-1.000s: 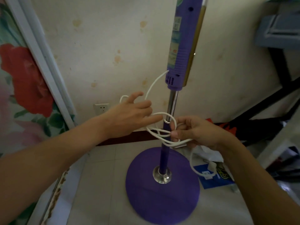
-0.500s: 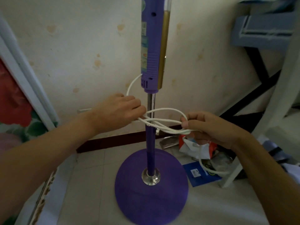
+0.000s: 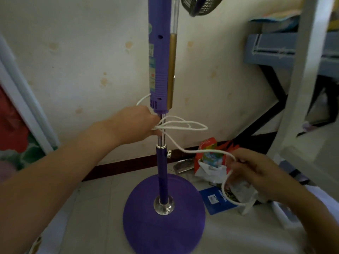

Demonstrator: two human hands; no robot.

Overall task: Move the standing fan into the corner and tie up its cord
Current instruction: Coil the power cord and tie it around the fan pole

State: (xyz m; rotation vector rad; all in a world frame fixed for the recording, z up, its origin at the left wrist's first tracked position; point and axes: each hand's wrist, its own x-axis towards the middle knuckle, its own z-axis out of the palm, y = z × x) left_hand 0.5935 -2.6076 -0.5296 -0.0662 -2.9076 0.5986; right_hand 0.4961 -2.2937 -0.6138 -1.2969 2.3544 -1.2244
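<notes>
The purple standing fan [image 3: 159,57] stands upright on its round purple base [image 3: 163,228] close to the stained wall. Its white cord [image 3: 183,125] leaves the purple housing at the left and forms several loops that stick out to the right of the chrome pole [image 3: 161,140]. My left hand [image 3: 139,123] is closed on the gathered loops just left of the pole. A loose strand runs down to my right hand [image 3: 256,173], which pinches it low at the right, above the litter. Only the lower edge of the fan head [image 3: 200,5] shows at the top.
Crumpled packets and a red-and-white carton [image 3: 209,158] lie on the tiled floor right of the base, with a blue card [image 3: 214,200] beside them. A white post [image 3: 300,85] and blue shelving [image 3: 271,50] stand at the right. A floral panel with a white frame [image 3: 23,107] leans at the left.
My right hand let go of the loop bundle and dropped down to the right, drawing a single strand with it. My left hand closed on the loops at the pole.
</notes>
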